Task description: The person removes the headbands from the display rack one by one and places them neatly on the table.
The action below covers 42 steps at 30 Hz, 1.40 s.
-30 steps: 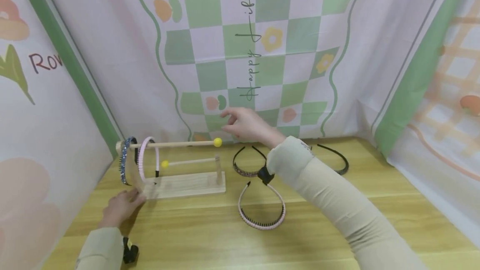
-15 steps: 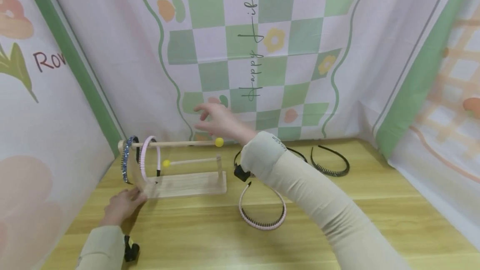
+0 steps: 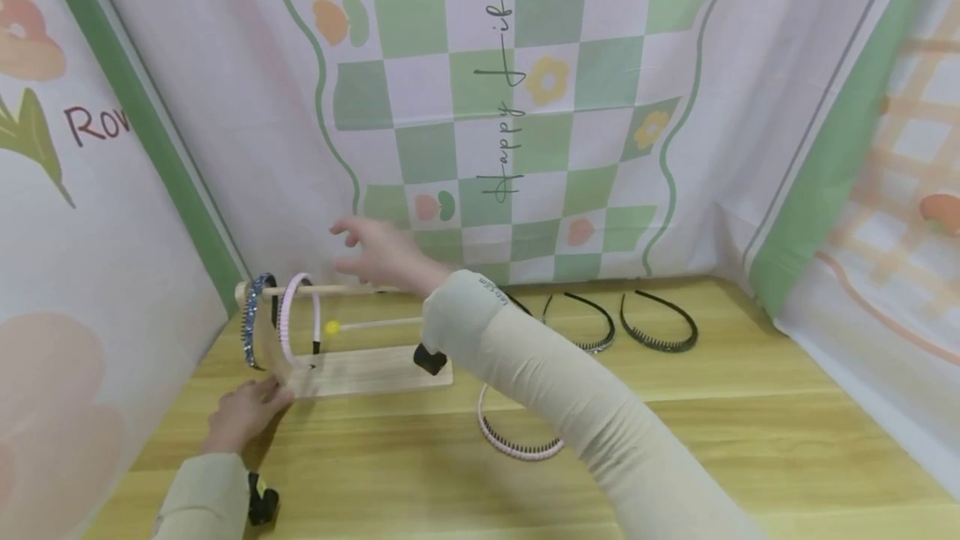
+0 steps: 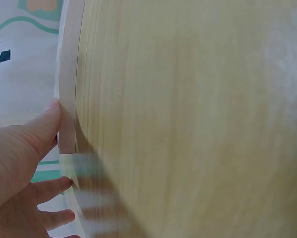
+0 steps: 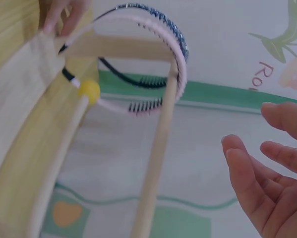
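My left hand (image 3: 243, 415) holds the left end of the wooden headband stand (image 3: 375, 369). In the left wrist view the thumb (image 4: 49, 119) lies against the base's edge; the index finger is mostly hidden behind it. My empty right hand (image 3: 386, 252) hovers over the upper rod, thumb and fingers apart and slightly bent. Its forearm hides the rod's yellow-tipped end. A blue glittery headband (image 3: 251, 319) and a pink headband (image 3: 285, 319) hang on that rod at the left. In the right wrist view, the right hand (image 5: 272, 173) is beside the rod (image 5: 158, 148), apart from it.
A lower rod with a yellow ball (image 3: 332, 327) crosses above the base. On the wooden table (image 3: 360, 465) lie a pink toothed headband (image 3: 517, 450), partly under the right forearm, and dark headbands (image 3: 663, 346) farther back. Curtains (image 3: 540, 148) enclose the back and sides.
My right hand has moved left, from beyond the upper rod's yellow tip to over the rod, toward the hanging headbands. The left hand stays at the stand's base.
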{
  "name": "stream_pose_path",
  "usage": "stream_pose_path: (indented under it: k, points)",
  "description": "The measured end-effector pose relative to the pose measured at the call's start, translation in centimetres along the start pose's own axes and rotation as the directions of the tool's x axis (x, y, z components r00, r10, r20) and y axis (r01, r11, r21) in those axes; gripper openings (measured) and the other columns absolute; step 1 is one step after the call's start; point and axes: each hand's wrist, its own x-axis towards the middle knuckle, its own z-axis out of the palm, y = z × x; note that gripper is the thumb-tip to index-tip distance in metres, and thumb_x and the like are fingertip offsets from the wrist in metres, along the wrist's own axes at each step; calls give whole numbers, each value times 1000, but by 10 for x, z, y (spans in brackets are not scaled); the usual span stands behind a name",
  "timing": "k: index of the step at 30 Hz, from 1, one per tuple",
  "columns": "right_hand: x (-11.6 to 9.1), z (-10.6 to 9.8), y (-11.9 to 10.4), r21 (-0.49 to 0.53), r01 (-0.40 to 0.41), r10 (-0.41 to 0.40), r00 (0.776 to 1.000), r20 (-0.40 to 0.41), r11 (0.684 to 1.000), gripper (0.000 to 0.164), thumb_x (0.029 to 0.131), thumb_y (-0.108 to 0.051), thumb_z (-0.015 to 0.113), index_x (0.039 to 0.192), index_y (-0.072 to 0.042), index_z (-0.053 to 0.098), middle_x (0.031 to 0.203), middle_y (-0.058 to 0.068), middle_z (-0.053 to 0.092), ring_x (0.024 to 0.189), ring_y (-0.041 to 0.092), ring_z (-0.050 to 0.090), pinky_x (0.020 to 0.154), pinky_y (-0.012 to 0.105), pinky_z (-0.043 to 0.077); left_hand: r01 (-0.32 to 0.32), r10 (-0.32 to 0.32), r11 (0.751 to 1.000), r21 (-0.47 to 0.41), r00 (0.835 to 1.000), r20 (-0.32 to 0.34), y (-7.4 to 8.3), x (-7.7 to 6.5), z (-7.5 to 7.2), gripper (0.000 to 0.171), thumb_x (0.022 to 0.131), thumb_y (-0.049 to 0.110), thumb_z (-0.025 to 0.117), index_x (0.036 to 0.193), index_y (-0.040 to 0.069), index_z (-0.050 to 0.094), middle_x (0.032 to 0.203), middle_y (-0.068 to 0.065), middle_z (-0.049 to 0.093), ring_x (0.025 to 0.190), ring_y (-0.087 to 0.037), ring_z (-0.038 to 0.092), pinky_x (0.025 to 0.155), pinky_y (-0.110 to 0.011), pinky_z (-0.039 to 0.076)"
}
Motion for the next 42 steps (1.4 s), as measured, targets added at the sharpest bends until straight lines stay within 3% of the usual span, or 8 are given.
stream_pose_path:
  k: [9, 18, 25, 31, 34, 38, 39, 42]
  points:
    - [16, 42, -5, 67, -61, 60, 998, 5, 996, 54, 85, -24, 68, 133, -13, 45, 126, 9, 52, 64, 12, 59, 53, 22, 51, 11, -11, 1000, -9, 1000, -3, 1, -1, 1, 76, 88, 62, 41, 140, 6, 33, 137, -34, 26, 116, -59, 25, 88, -71, 24]
    - [18, 64, -2, 97, -112, 110, 993, 32, 989, 55, 85, -27, 67, 134, -17, 44, 110, 1, 59, 57, 12, 56, 52, 24, 51, -29, 29, 999, 22, 1000, -9, -2, 0, 1, 78, 89, 63, 39, 140, 5, 33, 136, -35, 28, 114, -61, 26, 86, -72, 25]
    - [18, 76, 0, 106, -78, 73, 996, 49, 991, 55, 86, -29, 65, 136, -16, 44, 128, 0, 53, 70, 8, 58, 52, 24, 52, -52, 52, 998, 41, 999, -9, -3, 2, 0, 75, 90, 60, 39, 140, 4, 32, 136, -36, 27, 114, -62, 25, 86, -73, 24]
    - [17, 86, -2, 51, -48, 45, 998, 47, 998, 55, 87, -25, 64, 137, -22, 43, 134, -5, 48, 57, 9, 57, 49, 20, 50, -56, 56, 998, 40, 998, -5, -4, 2, 0, 75, 90, 60, 39, 140, 4, 32, 136, -35, 27, 114, -62, 25, 86, -73, 24]
    - [18, 88, -3, 21, -21, 21, 999, 31, 1000, 53, 88, -24, 64, 136, -21, 44, 134, -6, 47, 79, 5, 60, 65, 17, 51, -53, 54, 998, 32, 999, -6, -5, 2, 0, 76, 90, 61, 39, 140, 4, 32, 137, -35, 27, 115, -62, 24, 87, -73, 23]
    - [20, 90, -6, -34, 6, -6, 1000, 9, 999, 49, 87, -22, 65, 133, -19, 49, 132, -9, 49, 111, 3, 49, 89, 16, 41, -51, 51, 998, 28, 999, -7, -6, 2, 1, 77, 89, 62, 38, 140, 5, 32, 137, -35, 27, 114, -62, 24, 86, -73, 23]
    - [20, 91, -6, -42, 6, -6, 1000, 5, 999, 48, 87, -21, 66, 132, -19, 50, 131, -9, 50, 111, 3, 48, 89, 15, 40, -49, 49, 998, 26, 999, -6, -6, 2, 1, 77, 89, 62, 38, 141, 5, 31, 137, -35, 26, 114, -62, 24, 87, -73, 23]
    - [22, 93, -7, -49, -9, 8, 1000, -4, 999, 47, 86, -17, 66, 131, -18, 51, 127, -7, 53, 95, 3, 54, 74, 13, 46, -48, 48, 999, 20, 999, -5, -6, 2, 1, 77, 90, 61, 38, 141, 5, 31, 137, -35, 26, 114, -62, 24, 87, -73, 22]
